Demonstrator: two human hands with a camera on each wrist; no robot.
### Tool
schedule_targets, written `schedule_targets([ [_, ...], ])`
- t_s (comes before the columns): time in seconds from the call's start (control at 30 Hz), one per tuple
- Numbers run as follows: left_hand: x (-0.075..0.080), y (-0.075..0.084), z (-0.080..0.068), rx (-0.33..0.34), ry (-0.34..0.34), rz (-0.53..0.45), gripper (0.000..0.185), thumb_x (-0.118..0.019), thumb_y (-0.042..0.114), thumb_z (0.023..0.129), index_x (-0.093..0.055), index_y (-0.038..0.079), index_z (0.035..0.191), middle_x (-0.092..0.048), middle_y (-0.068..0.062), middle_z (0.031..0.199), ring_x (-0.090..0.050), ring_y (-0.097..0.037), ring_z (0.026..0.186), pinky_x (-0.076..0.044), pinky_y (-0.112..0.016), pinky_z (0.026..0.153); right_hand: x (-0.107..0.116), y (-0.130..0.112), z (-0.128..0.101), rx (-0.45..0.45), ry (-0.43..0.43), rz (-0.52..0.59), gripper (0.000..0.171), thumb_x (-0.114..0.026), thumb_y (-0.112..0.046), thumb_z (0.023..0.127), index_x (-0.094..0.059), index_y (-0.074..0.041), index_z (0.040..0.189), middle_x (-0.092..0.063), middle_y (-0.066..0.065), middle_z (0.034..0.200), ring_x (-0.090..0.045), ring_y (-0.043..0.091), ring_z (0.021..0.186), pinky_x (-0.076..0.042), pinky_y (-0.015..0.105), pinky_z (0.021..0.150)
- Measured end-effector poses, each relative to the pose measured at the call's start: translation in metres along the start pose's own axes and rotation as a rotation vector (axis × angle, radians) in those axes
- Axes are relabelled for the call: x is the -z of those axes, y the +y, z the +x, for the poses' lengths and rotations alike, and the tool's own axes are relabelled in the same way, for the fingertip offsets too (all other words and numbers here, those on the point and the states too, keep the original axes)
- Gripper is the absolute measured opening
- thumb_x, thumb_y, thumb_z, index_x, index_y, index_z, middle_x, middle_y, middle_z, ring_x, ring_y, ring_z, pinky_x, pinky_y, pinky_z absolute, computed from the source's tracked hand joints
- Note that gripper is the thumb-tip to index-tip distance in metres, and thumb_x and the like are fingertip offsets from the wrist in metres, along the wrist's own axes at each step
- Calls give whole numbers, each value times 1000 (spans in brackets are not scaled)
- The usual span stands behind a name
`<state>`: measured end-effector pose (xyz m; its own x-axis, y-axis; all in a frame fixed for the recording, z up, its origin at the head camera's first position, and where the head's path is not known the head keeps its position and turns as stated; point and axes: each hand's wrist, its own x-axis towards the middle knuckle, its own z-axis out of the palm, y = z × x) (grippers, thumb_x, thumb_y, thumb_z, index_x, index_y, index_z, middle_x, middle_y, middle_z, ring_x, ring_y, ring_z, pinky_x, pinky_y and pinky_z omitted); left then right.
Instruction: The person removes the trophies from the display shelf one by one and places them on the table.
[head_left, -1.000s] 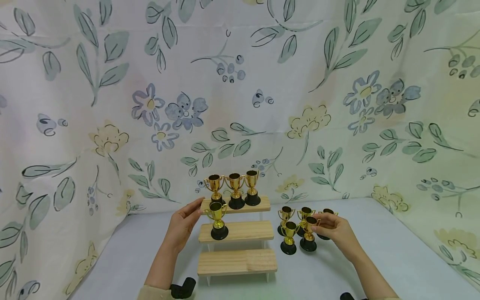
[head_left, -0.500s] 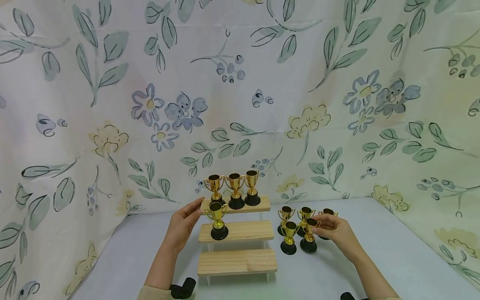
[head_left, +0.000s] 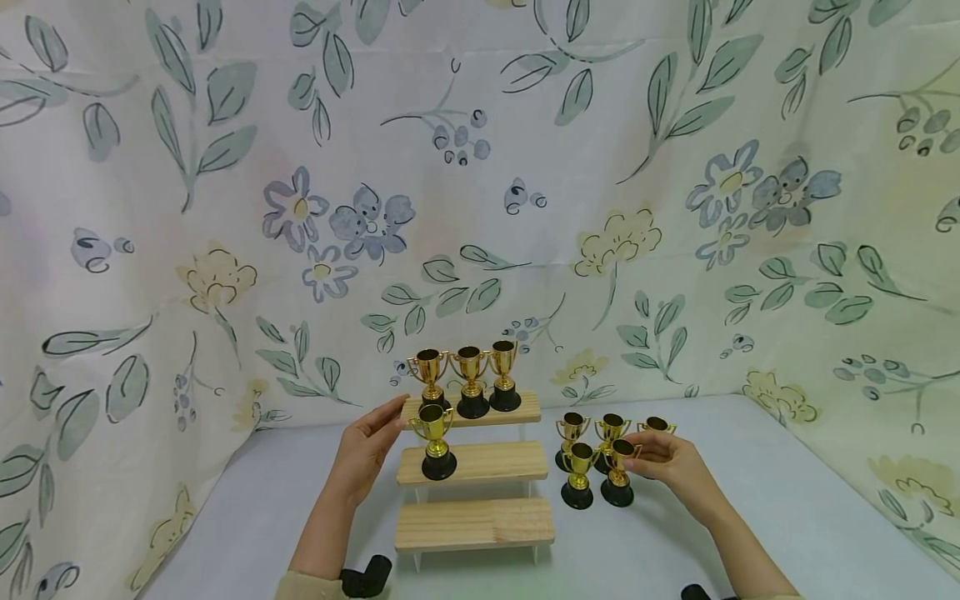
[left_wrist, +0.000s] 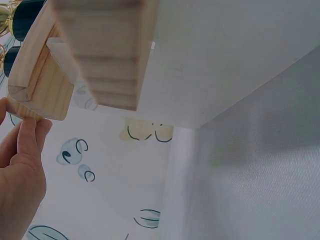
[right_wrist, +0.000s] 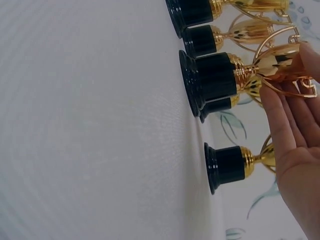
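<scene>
My left hand (head_left: pixel 363 454) holds the left end of the top shelf of a wooden three-step display stand (head_left: pixel 472 525); in the left wrist view its fingertips meet the end of the board. My right hand (head_left: pixel 671 467) pinches the bowl of a small gold trophy cup (head_left: pixel 617 479) with a black base, thumb on one side and fingers on the other. That cup stands upright, its base at the tabletop. Three trophies (head_left: pixel 470 379) line the top shelf. Another trophy (head_left: pixel 437 442) stands at the left of the middle shelf.
Several more trophies stand right of the stand, including a front one (head_left: pixel 577 479) close beside the held cup and a back one (head_left: pixel 656 425) partly hidden by my right hand. A white cloth (head_left: pixel 247 500) covers the table. A floral curtain (head_left: pixel 480 208) hangs behind.
The rim of the trophy in my right hand has dipped slightly, and my right fingertips have shifted down a little with it. My left hand and the stand have not moved.
</scene>
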<state>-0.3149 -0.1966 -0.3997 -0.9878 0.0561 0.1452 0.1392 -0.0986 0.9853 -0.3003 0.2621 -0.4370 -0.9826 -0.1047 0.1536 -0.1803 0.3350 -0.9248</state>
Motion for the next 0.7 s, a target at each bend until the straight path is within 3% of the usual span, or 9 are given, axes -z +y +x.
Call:
schedule_targets([
  [0.4, 0, -1, 0, 9, 1, 4, 52, -56, 6, 99, -42, 4, 149, -40, -12, 156, -55, 15, 114, -47, -7, 101, 1, 2, 0, -4, -10, 0, 51, -77, -22, 85, -60, 1, 127, -73, -3, 106, -69, 2, 92, -59, 22, 81],
  [0.7, 0, -1, 1, 3, 1, 13, 52, -57, 7, 99, -43, 5, 149, -41, -12, 156, -55, 14, 115, -46, -7, 102, 1, 2, 0, 16, -4, -9, 51, -78, -22, 84, -61, -2, 128, -72, -7, 104, -69, 3, 92, -59, 21, 79],
])
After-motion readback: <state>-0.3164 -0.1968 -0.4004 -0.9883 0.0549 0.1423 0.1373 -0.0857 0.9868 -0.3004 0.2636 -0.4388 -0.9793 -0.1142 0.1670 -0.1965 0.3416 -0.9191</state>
